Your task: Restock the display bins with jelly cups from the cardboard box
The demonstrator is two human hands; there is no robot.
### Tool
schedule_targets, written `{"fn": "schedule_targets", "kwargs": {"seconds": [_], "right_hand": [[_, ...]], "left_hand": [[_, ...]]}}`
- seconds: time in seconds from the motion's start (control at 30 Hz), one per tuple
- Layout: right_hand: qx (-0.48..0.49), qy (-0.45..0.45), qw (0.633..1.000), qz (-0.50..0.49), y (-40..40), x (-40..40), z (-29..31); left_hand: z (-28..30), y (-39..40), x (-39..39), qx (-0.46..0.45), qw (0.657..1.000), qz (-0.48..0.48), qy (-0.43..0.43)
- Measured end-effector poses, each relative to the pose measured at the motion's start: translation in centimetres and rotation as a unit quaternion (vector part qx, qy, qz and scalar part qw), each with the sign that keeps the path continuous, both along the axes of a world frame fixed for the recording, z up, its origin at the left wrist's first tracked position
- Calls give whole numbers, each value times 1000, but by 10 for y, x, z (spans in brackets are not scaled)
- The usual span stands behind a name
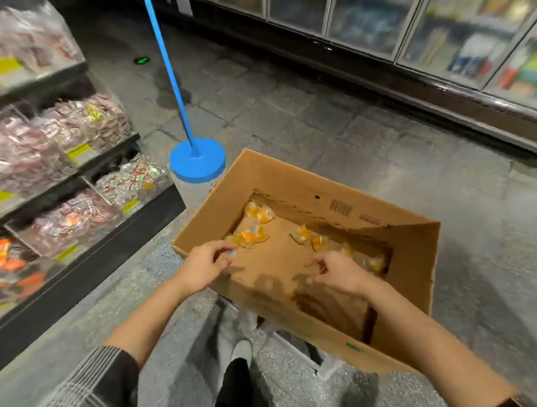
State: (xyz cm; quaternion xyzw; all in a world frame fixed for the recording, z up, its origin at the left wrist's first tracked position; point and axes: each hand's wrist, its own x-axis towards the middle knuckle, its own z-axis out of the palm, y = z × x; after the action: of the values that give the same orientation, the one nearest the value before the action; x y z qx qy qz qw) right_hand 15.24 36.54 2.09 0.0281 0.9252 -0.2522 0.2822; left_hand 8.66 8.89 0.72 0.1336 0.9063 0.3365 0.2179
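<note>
Running down the left side, the tiered display bins (83, 155) slope toward the aisle so their wrapped sweets face a shopper, which also keeps them within a short reach of anyone refilling them. Across the aisle stands a row of glass-doored coolers (462, 42), well apart from the work. A blue pole stand (197, 160) sits on the floor just beyond the far corner of the cardboard box (294, 186), between it and the bins. The box is open-topped and appears to rest on a low white crate (310, 352) near the person's feet, likely to raise it for easier picking. Only a few orange jelly cups (252, 237) lie scattered over its bottom, most toward the far wall and some along the right side, so the job looks nearly done. Both hands are down inside. The left hand (205, 265) has its fingers curled, fingertips beside the nearest cups; motion blur keeps me from telling whether it holds one. The right hand (335, 271) is loosely curled near the right-hand cups, and I cannot tell whether anything is pinched.
</note>
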Motion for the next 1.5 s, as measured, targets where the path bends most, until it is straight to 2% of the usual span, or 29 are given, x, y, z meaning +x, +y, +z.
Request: {"fn": "schedule_targets", "kwargs": {"seconds": [0.2, 0.27, 0.33, 0.43, 0.5, 0.6, 0.73, 0.83, 0.97, 1.03, 1.1, 1.2, 1.27, 1.33, 1.37, 1.4, 1.43, 1.47, 1.5], "right_hand": [[-27, -37, 998, -47, -49, -104, -78], [-45, -62, 994, -82, -66, -131, -112], [-52, -66, 994, -75, -81, -150, -153], [-22, -95, 992, -75, -95, -169, -206], [-1, -86, 995, -43, -107, -182, -222], [48, -65, 995, 60, -126, -206, -246], [115, -29, 971, 208, -153, -237, -281], [128, -2, 961, 246, -170, -248, -301], [155, 68, 952, 254, -176, -237, -303], [155, 49, 958, 238, -169, -221, -307], [95, 3, 980, 172, -158, -203, -308], [-6, -62, 998, 5, -133, -188, -313], [-79, -104, 984, -119, -115, -184, -313], [-199, -133, 938, -251, -100, -179, -301], [-293, -147, 891, -313, -95, -176, -290], [-413, -166, 815, -371, -90, -172, -279], [-530, -198, 709, -420, -88, -168, -267], [-612, -236, 611, -444, -90, -165, -254], [-657, -263, 542, -454, -95, -164, -243]], "left_hand": [[-51, -30, -108, -74, 991, 54, 98], [-66, -30, -132, -89, 990, 84, 75], [-83, -28, -151, -109, 988, 112, 20], [-100, -24, -164, -158, 977, 130, -62], [-109, -24, -167, -211, 969, 125, -35], [-122, -24, -166, -245, 962, 116, 21], [-130, -20, -161, -302, 946, 111, 33], [-129, -20, -161, -342, 932, 98, 72], [-127, -17, -156, -364, 927, 75, 46], [-129, -20, -155, -361, 925, 80, 85], [-131, -22, -153, -360, 923, 89, 102], [-134, -23, -152, -360, 924, 61, 116], [-132, -24, -152, -324, 932, 54, 154], [-134, -26, -151, -282, 942, 53, 173], [-136, -26, -150, -269, 945, 47, 181], [-138, -27, -149, -262, 944, 38, 194], [-140, -27, -148, -258, 943, 22, 207], [-141, -28, -149, -244, 944, 5, 222], [-140, -29, -150, -217, 947, -10, 238]]}}
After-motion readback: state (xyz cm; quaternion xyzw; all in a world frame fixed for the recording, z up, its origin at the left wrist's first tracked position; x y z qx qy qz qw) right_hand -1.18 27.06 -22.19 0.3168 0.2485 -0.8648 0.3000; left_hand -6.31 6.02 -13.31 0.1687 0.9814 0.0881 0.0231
